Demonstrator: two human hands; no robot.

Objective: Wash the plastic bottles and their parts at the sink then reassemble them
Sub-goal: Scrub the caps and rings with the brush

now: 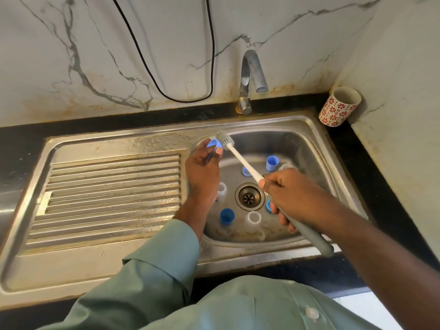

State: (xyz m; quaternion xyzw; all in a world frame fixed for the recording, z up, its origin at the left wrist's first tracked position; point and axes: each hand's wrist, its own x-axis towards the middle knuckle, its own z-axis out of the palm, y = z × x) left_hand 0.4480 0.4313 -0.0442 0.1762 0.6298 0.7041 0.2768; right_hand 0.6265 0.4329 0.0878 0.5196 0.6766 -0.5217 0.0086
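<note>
My left hand [202, 169] pinches a small blue cap [215, 144] over the basin's left rim. My right hand [289, 195] grips a long bottle brush [240, 160] by its grey handle; the grey bristle head touches the cap. Down in the steel sink [307, 148] lie loose parts: a blue cap [272, 163] at the back, a blue ring [246, 171], a darker blue cap [227, 216] in front, a clear bottle [253, 220] beside it, and another clear bottle [222, 189] partly hidden by my left wrist.
A chrome tap [250, 77] rises behind the basin, no water running. The ribbed drainboard [112, 194] lies to the left. A cup with red flowers [339, 107] stands in the back right corner. A black cable [166, 67] hangs on the marble wall.
</note>
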